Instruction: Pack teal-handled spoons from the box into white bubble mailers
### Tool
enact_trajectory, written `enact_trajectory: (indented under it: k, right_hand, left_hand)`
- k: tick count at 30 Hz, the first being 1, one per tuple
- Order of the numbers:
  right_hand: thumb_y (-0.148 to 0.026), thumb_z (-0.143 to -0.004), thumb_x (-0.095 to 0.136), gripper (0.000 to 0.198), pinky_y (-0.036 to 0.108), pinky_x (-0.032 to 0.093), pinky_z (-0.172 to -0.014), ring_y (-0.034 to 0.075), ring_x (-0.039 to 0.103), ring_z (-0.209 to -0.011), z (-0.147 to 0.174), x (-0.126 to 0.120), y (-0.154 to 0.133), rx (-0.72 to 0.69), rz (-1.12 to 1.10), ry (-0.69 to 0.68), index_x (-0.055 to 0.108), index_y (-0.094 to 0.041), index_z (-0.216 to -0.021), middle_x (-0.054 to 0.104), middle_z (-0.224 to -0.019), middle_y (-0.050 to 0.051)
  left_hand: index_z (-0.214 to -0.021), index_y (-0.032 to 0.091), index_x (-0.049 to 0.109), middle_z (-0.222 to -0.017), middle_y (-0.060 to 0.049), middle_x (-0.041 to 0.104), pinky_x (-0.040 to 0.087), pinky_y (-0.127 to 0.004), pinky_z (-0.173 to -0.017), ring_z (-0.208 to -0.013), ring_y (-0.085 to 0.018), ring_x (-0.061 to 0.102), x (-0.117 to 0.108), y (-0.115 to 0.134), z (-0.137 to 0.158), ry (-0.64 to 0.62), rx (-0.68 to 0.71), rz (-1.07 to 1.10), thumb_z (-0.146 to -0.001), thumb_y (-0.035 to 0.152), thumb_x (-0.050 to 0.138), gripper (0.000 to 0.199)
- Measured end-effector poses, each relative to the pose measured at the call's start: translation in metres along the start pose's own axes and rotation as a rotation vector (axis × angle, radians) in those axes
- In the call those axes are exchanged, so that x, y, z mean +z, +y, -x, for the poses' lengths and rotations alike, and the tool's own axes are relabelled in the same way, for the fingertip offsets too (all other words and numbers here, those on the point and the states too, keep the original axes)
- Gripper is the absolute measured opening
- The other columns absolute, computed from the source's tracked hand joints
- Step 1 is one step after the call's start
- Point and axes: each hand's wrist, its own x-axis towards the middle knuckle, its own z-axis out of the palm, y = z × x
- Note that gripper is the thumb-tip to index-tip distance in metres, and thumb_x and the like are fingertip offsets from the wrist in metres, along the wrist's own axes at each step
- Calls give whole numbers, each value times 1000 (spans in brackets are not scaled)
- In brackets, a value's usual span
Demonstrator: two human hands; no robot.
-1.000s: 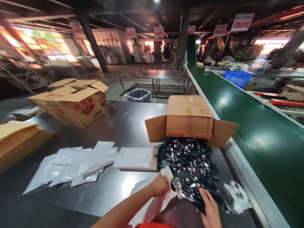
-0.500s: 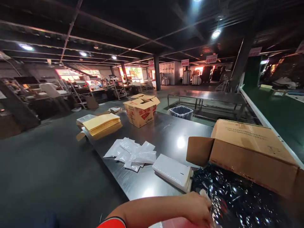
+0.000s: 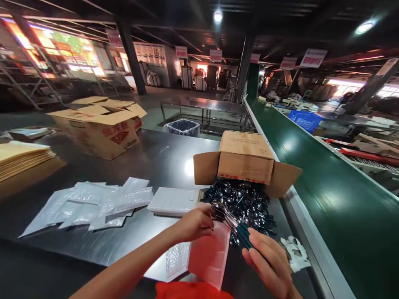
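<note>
My left hand [image 3: 195, 223] pinches the top edge of a clear bubble mailer [image 3: 205, 255] that shows my red clothing through it. My right hand [image 3: 270, 263] grips a shiny dark packet [image 3: 232, 224] and holds its end at the mailer's mouth. Just beyond lies a heap of the same glossy dark packets [image 3: 241, 202], spilling from an open cardboard box [image 3: 246, 162] lying on its side.
A stack of white mailers [image 3: 173, 201] and loose bubble mailers [image 3: 93, 203] lie on the steel table [image 3: 158, 158]. Yellow envelopes [image 3: 21, 155] and a big open carton [image 3: 99, 126] sit far left. A green conveyor belt [image 3: 327, 182] runs along the right. Crumpled white scrap [image 3: 296, 251] lies near the edge.
The view swung left and came back to the table. My right hand has lifted a dark packet from the heap to the mailer's mouth, which my left hand now holds up.
</note>
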Motion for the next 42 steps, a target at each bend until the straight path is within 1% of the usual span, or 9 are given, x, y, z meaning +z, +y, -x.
enact_trajectory:
  k: [4,13,16,20,25,30,35,38,42]
  right_hand:
    - [-4,-78,73,17,35,65,-83,27,71,-105,-6,-10,-3,-99,-37,-66,68,-17,-88,77,-89,8]
    - [-14,-84,70,8,36,64,-82,25,72,-102,-14,-16,1,-314,-27,-112,70,-22,-83,77,-87,3]
    - [-12,-92,60,11,30,63,-76,21,73,-91,-22,-9,4,-166,-113,-168,68,-15,-85,75,-84,7]
    - [-29,-104,42,30,23,56,-64,14,68,-74,-28,12,8,116,-178,-288,65,-15,-90,72,-82,6]
    - [-60,-102,22,64,52,47,-104,32,53,-127,-30,22,2,332,-124,-482,52,-18,-139,65,-126,14]
    - [-63,-97,41,72,48,34,-118,27,33,-146,-13,21,2,715,-535,-247,20,-29,-157,32,-160,12]
    - [-78,-60,76,110,45,50,-104,31,57,-127,13,46,-17,1108,-1243,-126,40,-26,-150,57,-140,15]
    - [-68,-65,80,67,38,58,-85,26,71,-92,17,58,-38,1289,-1187,-132,73,-23,-114,76,-104,9]
    - [-61,-81,68,42,34,60,-79,23,71,-79,14,61,-55,1267,-909,-48,78,-21,-73,76,-83,6]
  left_hand:
    - [-72,21,77,-118,-9,63,44,-36,-99,-114,-25,56,-1,6,5,99,-10,85,-77,26,79,8]
    - [-68,21,77,-117,-8,65,49,-39,-97,-111,-24,58,-5,16,5,137,188,21,-78,29,78,13]
    - [-74,21,77,-125,-12,63,41,-54,-110,-124,-29,54,8,25,7,259,348,-293,-89,32,65,22]
    - [-84,17,76,-139,-21,58,37,-51,-117,-134,-29,51,34,38,4,330,486,-490,-89,21,61,17]
    - [-72,22,76,-149,-14,51,40,-52,-114,-138,-31,46,35,46,-1,496,434,-314,-80,20,74,9]
    - [-69,17,67,-167,-5,19,34,-48,-119,-147,-30,32,16,61,19,590,443,-347,-89,10,56,24]
    - [-79,16,63,-165,-14,19,37,-52,-116,-145,-33,35,15,69,32,635,527,-445,-90,18,58,13]
    - [-98,18,67,-155,-14,42,45,-44,-112,-139,-28,46,16,66,31,659,498,-460,-93,17,53,15]
    - [-123,15,63,-120,-11,69,55,-32,-100,-120,-21,61,16,60,33,730,465,-498,-97,16,48,30]
